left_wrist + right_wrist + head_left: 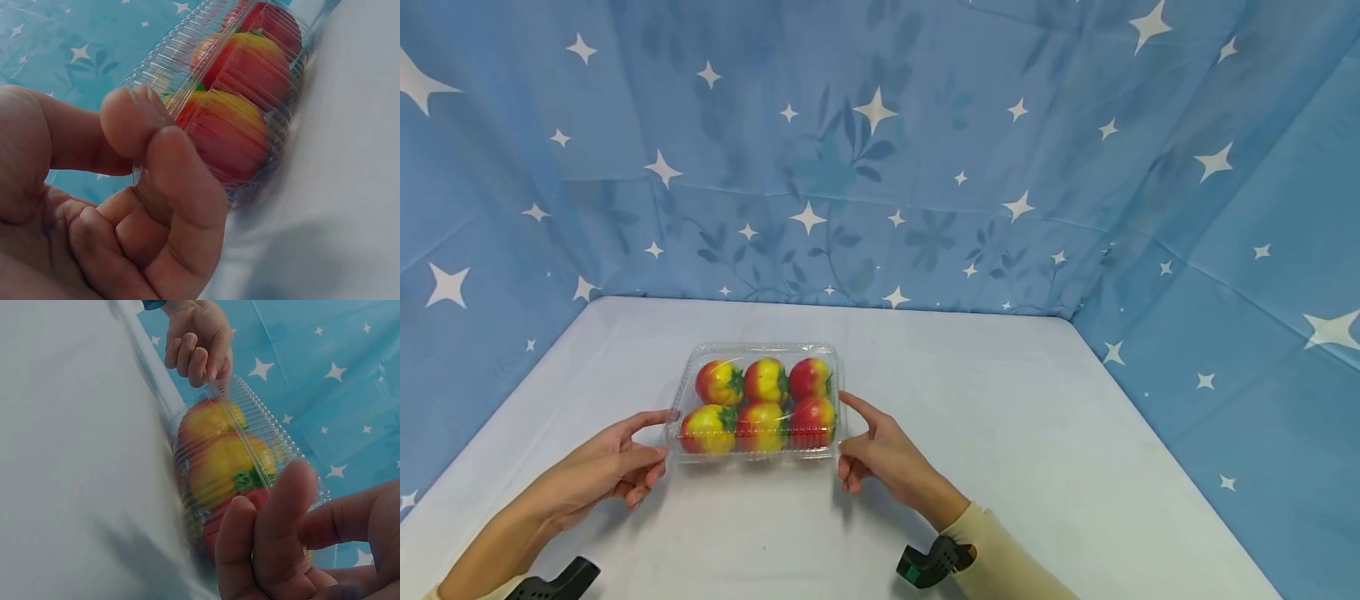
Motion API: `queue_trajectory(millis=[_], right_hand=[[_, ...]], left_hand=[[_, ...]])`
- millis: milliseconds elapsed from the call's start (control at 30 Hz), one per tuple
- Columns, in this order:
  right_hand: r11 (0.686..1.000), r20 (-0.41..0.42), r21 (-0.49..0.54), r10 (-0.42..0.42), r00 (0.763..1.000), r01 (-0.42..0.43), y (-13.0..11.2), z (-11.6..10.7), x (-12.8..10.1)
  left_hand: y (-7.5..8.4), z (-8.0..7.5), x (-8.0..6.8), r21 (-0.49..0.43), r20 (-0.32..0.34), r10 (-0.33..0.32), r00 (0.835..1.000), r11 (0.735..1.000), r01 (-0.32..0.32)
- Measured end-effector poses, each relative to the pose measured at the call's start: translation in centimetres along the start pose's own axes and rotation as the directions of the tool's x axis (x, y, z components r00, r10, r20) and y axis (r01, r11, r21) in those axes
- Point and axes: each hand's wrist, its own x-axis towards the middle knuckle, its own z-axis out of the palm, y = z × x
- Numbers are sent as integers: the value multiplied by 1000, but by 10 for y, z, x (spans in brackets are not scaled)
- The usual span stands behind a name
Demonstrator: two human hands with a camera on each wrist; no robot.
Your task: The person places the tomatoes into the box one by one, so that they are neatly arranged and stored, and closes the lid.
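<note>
A clear plastic clamshell box [752, 457], its lid closed, holds several round red-and-yellow fruits [707, 430] with green leafy tops, set in two rows. My left hand [601, 468] pinches the left end of the box between thumb and index finger, the other fingers curled below. At the opposite end, my right hand [891, 457] pinches the right edge in the same way. The left wrist view shows the ribbed side wall [284, 128] close by the fingertips. Fruits near the right end are partly hidden behind the fingers in the right wrist view.
A white-covered table [1000, 433] lies under the box and hands. Blue curtains [955, 142] with white stars hang along its back and sides. Dark straps with devices sit on both wrists, the right one [936, 562] over a cream sleeve.
</note>
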Motion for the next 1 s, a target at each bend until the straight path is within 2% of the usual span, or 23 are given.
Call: queue_trajectory(millis=[300, 433, 667, 833, 933, 1000], right_hand=[[988, 29, -153, -20, 999, 24, 3, -6, 1], [979, 31, -199, -28, 999, 33, 1, -9, 0], [972, 24, -229, -49, 999, 53, -2, -10, 1], [972, 23, -231, -45, 999, 49, -1, -10, 2], [957, 7, -288, -37, 999, 37, -1, -11, 2], [936, -22, -350, -40, 999, 30, -4, -15, 2]], left_hand=[[-2, -1, 2, 6, -36, -57, 998, 998, 57], [-2, 0, 4, 29, -46, -57, 997, 998, 59], [0, -2, 8, 47, -51, -31, 998, 998, 33], [0, -2, 9, 50, -58, -44, 997, 998, 47], [-1, -3, 9, 73, -80, -58, 995, 995, 63], [-1, -6, 8, 105, -112, -57, 992, 992, 68]])
